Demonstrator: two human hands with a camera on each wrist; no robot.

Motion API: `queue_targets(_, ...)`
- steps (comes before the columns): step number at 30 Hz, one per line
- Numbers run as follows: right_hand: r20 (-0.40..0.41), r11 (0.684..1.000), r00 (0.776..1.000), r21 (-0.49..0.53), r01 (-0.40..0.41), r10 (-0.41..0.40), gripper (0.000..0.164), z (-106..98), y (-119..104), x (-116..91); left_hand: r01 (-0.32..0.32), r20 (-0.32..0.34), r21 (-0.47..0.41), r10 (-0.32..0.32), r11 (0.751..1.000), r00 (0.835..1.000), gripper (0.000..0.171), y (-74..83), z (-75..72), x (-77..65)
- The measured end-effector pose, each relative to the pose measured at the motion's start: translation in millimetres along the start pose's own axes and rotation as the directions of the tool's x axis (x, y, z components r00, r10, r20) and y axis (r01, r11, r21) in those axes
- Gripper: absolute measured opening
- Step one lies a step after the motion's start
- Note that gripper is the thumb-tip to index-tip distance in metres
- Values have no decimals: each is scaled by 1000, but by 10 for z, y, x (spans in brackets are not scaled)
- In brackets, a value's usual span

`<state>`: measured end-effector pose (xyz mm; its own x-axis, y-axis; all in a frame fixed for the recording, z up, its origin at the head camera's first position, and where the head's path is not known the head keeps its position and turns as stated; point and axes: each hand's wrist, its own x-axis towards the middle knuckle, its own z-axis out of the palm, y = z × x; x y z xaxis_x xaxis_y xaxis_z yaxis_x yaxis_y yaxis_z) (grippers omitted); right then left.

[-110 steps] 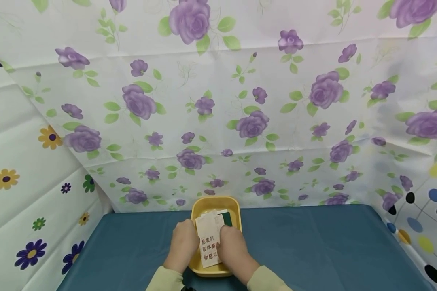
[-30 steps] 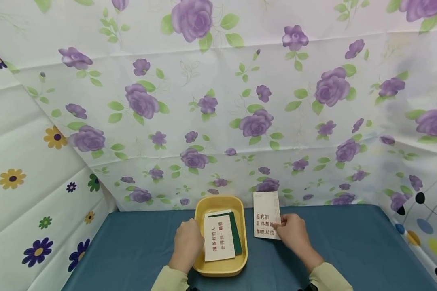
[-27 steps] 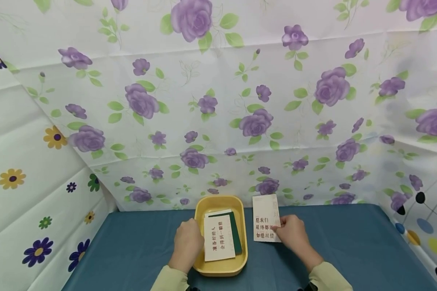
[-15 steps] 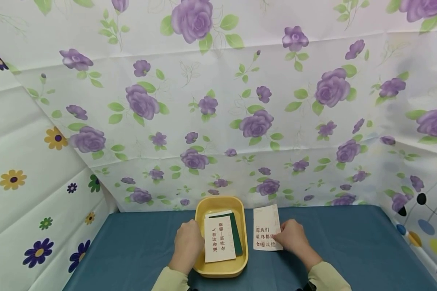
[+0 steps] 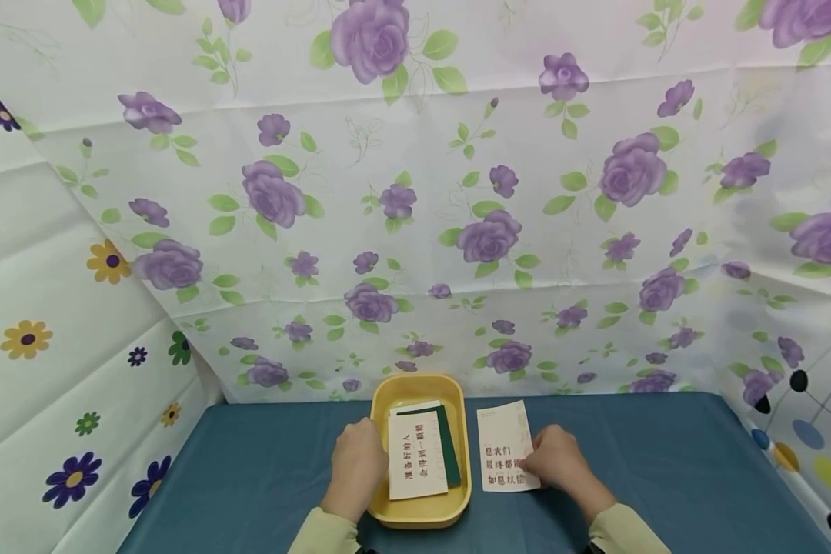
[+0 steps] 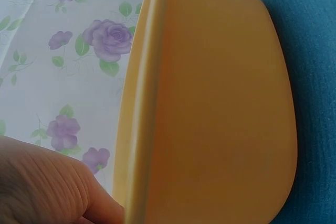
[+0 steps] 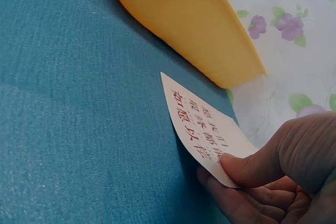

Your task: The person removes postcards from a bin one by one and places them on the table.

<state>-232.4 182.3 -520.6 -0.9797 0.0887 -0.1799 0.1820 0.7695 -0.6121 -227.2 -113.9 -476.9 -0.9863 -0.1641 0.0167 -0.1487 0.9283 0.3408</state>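
Note:
A cream card with red-brown Chinese characters is pinched at its right edge between the thumb and fingers of my right hand. The right wrist view shows the card close over the blue cloth, slightly bent, with my thumb on its printed face. My left hand grips the left rim of a yellow plastic tray; in the left wrist view its thumb meets the tray's rim. Inside the tray, another cream printed card lies over a dark green card and a white one.
Blue cloth covers the table beneath the tray. A white sheet with purple roses rises behind the table. Other patterned sheets stand at the left and right sides.
My right hand has carried the card from over the tray out to its right, then lowered it toward the cloth and nearer to me. My left hand stays on the rim.

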Motion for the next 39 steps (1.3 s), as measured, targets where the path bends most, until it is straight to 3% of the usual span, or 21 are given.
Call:
queue_targets(8,7,1000,1000,-5,-15,15,42,-6,-6,-34,-6,-14,-7,6,1000,1000,15,2,6,-4)
queue_targets(17,-72,998,997,-65,17,-22,32,5,-15,-69,1,-17,-12,-1,1000,1000,13,0,15,-16)
queue_targets(23,-114,991,993,-137,14,-29,33,20,-52,-91,-3,-22,-9,3,1000,1000,13,7,9,-21)
queue_targets(30,-148,961,986,-274,35,-78,36,27,-88,-101,1,-11,-29,-2,1000,1000,14,-7,6,-4)
queue_targets(39,-145,949,987,-314,20,-69,39,48,-70,-68,-24,-31,-21,24,999,999,13,-53,-27,14)
